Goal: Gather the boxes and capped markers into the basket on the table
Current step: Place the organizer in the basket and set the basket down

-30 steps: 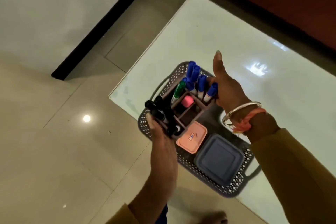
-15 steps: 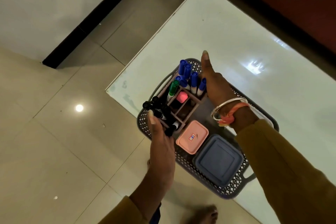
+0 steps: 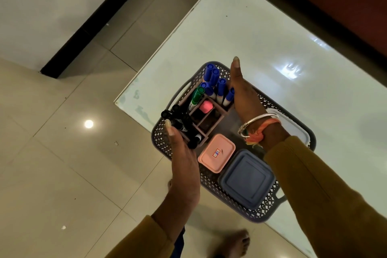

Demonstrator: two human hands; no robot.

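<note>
Basket [image 3: 159,138] sits at worktop [image 3: 251,37] corner. Pink box [image 3: 216,153] & blue box [image 3: 247,180] lie side by side in its near half. Divided holder [image 3: 211,119] in far half carries capped blue markers [image 3: 219,86], green marker [image 3: 196,94], black markers [image 3: 178,115]. L hand [image 3: 184,161] is at holder's left side and R hand [image 3: 245,98] at its right. Thumbs straight, fingers hidden, so can't tell the hands' grip.

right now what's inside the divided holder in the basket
Blue-capped markers stand in the far cells, a green-capped marker and a pink object beside them, black markers at the near-left end. The other cells are too dark to tell. The left hand covers part of that end.
</note>
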